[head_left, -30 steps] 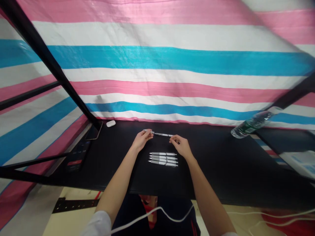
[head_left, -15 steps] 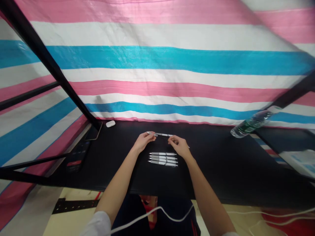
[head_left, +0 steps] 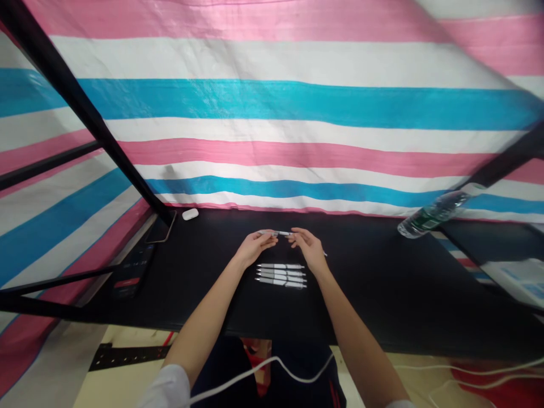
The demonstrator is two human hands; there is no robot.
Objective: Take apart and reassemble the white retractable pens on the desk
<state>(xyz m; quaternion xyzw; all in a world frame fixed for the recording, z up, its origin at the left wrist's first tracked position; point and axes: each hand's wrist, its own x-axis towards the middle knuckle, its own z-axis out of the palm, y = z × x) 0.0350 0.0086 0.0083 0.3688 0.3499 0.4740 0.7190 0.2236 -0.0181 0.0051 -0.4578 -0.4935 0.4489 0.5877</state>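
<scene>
Toward the left end of the black desk [head_left: 374, 294], a dark smartphone [head_left: 160, 228] lies at an angle, with a white earbud case [head_left: 190, 214] just beside it, nearer the striped pink, white and blue tarp [head_left: 272, 102] behind the desk.

Moving right, the person's left hand [head_left: 255, 247] is curled, its fingers pinching the left end of a white pen [head_left: 274, 232]. That pen is held up near the far side of the desk, between the two hands. Its long axis runs crosswise, almost level, and its narrow grey end points left. The right hand [head_left: 306, 249] is half curled, with its fingertips [head_left: 294, 231] at the pen's right end; I can't tell if they grip it or only touch it. A thin pale tip pokes out past that hand.

Nearer the person, four matching pens [head_left: 281, 274] lie side by side, also crosswise. Far right, a tilted plastic water bottle [head_left: 433, 214] shows beyond the desk's corner.
</scene>
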